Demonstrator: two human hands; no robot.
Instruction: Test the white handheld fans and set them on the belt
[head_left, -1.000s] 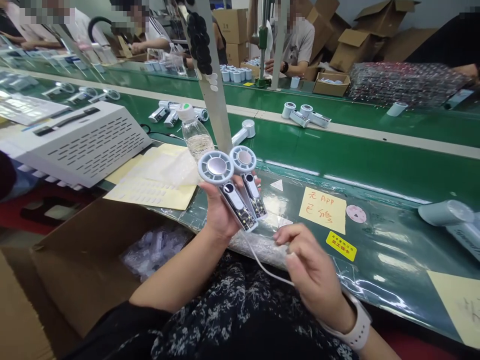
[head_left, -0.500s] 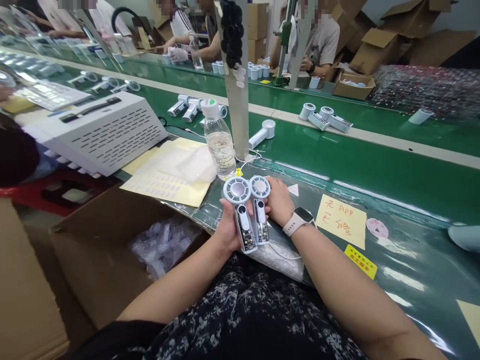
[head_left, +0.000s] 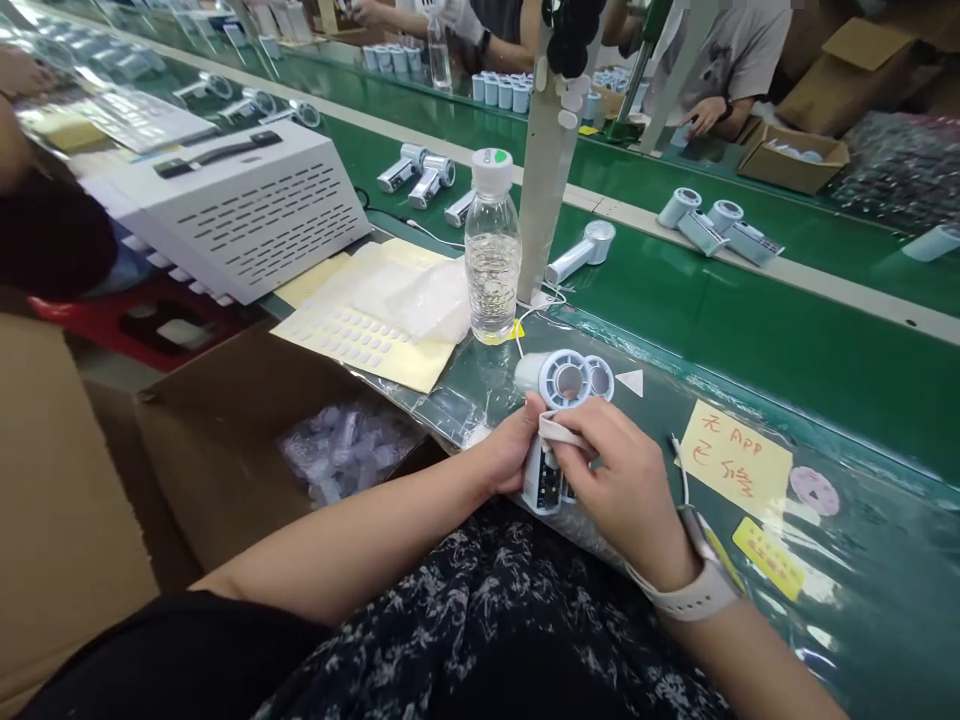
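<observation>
My left hand [head_left: 514,445] is closed around a light-blue handheld fan [head_left: 564,380] with a round slotted head and a clear-fronted handle. A second handheld fan [head_left: 601,378] sits right behind it, mostly hidden; I cannot tell whether the left hand grips it too. My right hand [head_left: 619,465] is closed over the front of the nearer fan, pinching a soft-looking white strip [head_left: 559,430] against its handle below the head. The strip's far part is hidden by the fingers.
A water bottle [head_left: 493,260] stands beyond the hands, near a metal post [head_left: 551,180]. To the left are a sticker sheet [head_left: 360,335], a vented white machine [head_left: 262,210] and a carton [head_left: 217,440] holding plastic pieces. More fans [head_left: 585,250] lie on the green conveyor [head_left: 750,310]. Co-workers sit opposite.
My right hand has come from beside the fans to over the nearer one's handle, now with a white strip in its fingers. The nearer fan has turned, and the view has shifted.
</observation>
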